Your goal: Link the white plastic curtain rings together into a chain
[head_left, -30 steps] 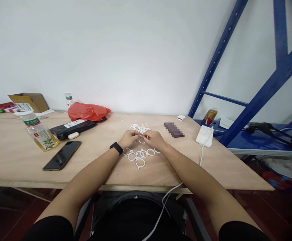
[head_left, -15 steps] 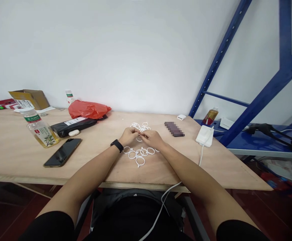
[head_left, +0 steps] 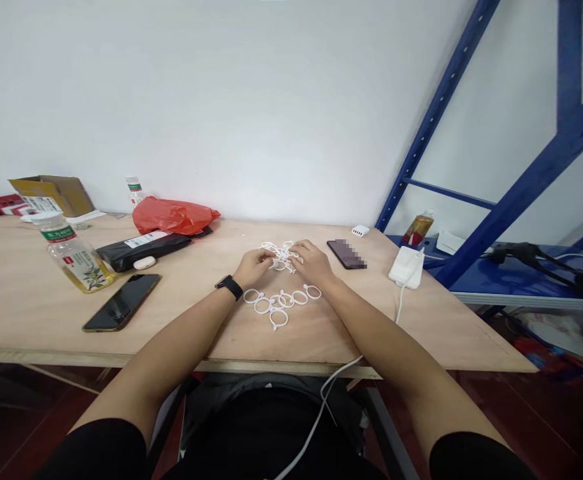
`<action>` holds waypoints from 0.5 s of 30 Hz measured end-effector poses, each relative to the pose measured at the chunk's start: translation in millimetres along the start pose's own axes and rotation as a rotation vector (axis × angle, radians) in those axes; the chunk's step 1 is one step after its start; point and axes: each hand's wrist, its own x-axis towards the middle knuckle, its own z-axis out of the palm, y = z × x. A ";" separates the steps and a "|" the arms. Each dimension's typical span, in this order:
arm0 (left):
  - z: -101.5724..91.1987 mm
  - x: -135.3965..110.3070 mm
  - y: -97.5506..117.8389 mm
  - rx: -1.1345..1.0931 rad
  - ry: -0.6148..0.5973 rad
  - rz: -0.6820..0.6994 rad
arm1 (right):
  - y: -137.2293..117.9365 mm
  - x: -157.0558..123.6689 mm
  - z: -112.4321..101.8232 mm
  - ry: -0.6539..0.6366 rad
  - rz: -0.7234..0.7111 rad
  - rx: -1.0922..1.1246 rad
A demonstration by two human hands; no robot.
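Observation:
A pile of white plastic rings with small knobs (head_left: 282, 264) lies tangled on the wooden table between my hands. At its left side is my left hand (head_left: 253, 268), a dark watch on the wrist, thumb and fingers drawn together on what looks like a white ring. My right hand (head_left: 314, 263) reaches over the pile's right side, fingers bent and apart, touching the rings. Its fingertips partly cover them. Nearer to me, several white rings (head_left: 278, 319) lie flat in a loose group, some overlapping; I cannot tell whether they are linked.
On the left are a phone (head_left: 122, 303), a bottle (head_left: 77, 261), a white case (head_left: 144, 263), a black package (head_left: 139, 251) and a red bag (head_left: 174, 216). To the right lie a pixelated dark phone (head_left: 344, 254), a charging hub (head_left: 360, 231) and a white power bank (head_left: 405, 268) with a cable.
My hands have parted from their fingertip-to-fingertip pinch above the table and moved to either side of the ring pile. The rings nearer to me now show more fully.

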 end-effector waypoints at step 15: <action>3.5 -16.5 20.4 0.419 -0.454 0.152 | 25.9 5.9 -41.6 -1.037 0.339 0.136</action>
